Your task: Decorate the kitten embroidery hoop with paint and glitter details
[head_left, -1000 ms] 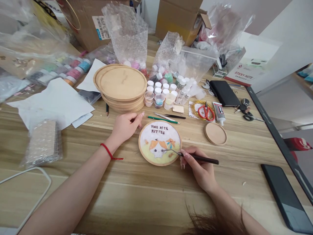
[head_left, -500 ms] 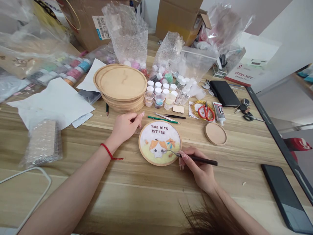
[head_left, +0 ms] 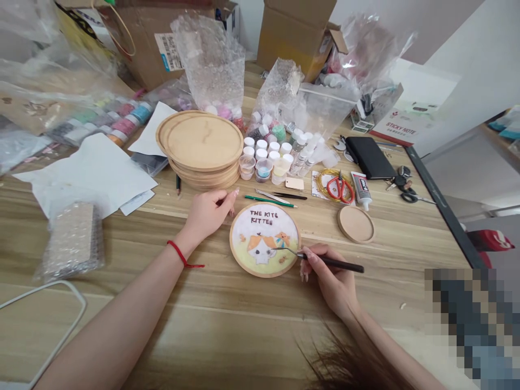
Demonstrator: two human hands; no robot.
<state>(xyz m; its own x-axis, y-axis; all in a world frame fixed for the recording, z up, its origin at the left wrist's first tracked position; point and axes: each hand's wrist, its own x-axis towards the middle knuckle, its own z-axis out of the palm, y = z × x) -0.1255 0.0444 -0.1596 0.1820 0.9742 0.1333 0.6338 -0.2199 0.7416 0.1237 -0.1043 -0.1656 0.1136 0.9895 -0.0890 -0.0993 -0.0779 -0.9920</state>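
Note:
A round wooden plaque (head_left: 239, 265) lies flat, bearing a picture of an orange-and-white kitten and the dark letters "THE KITE KITTEN". My right hand (head_left: 329, 276) grips the dark handle of a slim palette knife (head_left: 337, 264) between thumb and fingers. Its thin, cranked metal end reaches over the kitten's face, close to the right eye; whether it touches cannot be told. My left hand (head_left: 209, 214), with a red string on the wrist, rests on the table left of the plaque. Its fingers are curled in, and nothing shows in them.
Beyond the plaque lie a green pencil (head_left: 270, 201), black tweezers (head_left: 290, 195) and white-capped jars (head_left: 274, 147). Stacked wooden plates (head_left: 199, 138) stand behind my left hand. Red-handled pliers (head_left: 340, 187), a glue tube (head_left: 361, 189) and a small wooden disc (head_left: 356, 223) sit to the right.
The palette knife and my right hand have shifted slightly right, its tip moving a little across the kitten's face. My left hand stays almost still; the view has tilted slightly.

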